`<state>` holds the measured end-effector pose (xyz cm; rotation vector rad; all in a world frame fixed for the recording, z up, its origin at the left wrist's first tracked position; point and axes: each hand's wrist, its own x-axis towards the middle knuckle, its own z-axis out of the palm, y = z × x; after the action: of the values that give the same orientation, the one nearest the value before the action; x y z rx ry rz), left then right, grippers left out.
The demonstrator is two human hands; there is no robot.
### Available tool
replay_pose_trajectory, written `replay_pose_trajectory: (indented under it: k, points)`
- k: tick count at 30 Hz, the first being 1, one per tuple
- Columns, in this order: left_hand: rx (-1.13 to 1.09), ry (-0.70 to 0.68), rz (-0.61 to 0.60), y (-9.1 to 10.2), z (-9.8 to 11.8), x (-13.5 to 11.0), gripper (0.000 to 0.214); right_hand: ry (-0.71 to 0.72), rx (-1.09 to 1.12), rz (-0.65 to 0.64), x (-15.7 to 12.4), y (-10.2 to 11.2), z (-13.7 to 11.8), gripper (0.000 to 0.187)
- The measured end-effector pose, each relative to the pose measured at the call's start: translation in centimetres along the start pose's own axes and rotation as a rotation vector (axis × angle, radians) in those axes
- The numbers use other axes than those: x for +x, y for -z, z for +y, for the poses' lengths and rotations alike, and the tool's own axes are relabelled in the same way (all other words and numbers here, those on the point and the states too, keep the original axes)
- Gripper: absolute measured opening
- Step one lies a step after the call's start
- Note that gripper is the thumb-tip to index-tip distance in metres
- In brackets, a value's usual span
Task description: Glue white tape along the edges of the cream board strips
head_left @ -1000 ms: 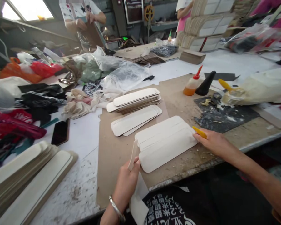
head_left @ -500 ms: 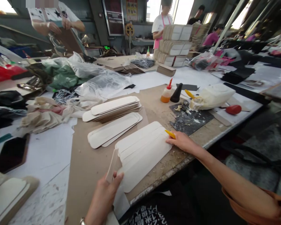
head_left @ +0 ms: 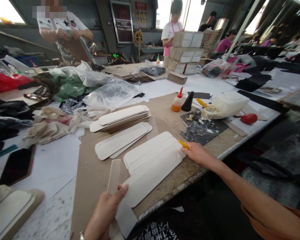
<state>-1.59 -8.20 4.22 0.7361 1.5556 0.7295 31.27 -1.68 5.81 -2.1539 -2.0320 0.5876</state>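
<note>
Several white rounded panels (head_left: 155, 166) lie overlapped like steps on the brown board before me. My left hand (head_left: 106, 208), at their near left end, is closed on pale card strips (head_left: 114, 175); one stands up past the thumb, and another pale piece hangs below the fingers. My right hand (head_left: 198, 154) is at the panels' far right end, fingers closed round a yellow pointed tool (head_left: 184, 144). Its fingertips touch or nearly touch the panel edge. Behind the overlapped panels lie a small pile (head_left: 122, 140) and a thicker stack (head_left: 121, 117) of similar panels.
To the right are a glue bottle (head_left: 177, 102), a black cone (head_left: 188, 102), a smeared dark sheet (head_left: 205, 130), a white jug (head_left: 230, 103) and a red object (head_left: 249, 118). A phone (head_left: 18, 164) lies left. Plastic bags (head_left: 112, 91) cover the back left. Co-workers stand beyond.
My left hand has moved slightly left and down, and its upright strip now stands apart from the panels' left edge. My right hand stays at the right end with the yellow tool.
</note>
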Motion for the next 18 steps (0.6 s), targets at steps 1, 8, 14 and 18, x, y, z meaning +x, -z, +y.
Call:
replay_pose_trajectory:
  k: [1,8,14,18]
  points:
    - [-0.033,0.036,-0.014,0.2,0.2,-0.1,0.053,0.001,-0.031,0.015,-0.6,0.2,-0.2,0.024]
    - [-0.183,0.116,-0.109,0.9,0.7,-0.7,0.053,0.157,-0.217,0.079,-4.1,0.1,-4.4,0.024]
    - [-0.075,0.036,-0.015,0.3,0.1,-0.3,0.046,0.257,-0.237,0.024,-5.6,-2.4,-8.3,0.024]
    - [-0.033,0.011,0.003,0.0,-0.1,-0.1,0.046,0.357,-0.268,-0.001,-6.9,-4.0,-9.9,0.012]
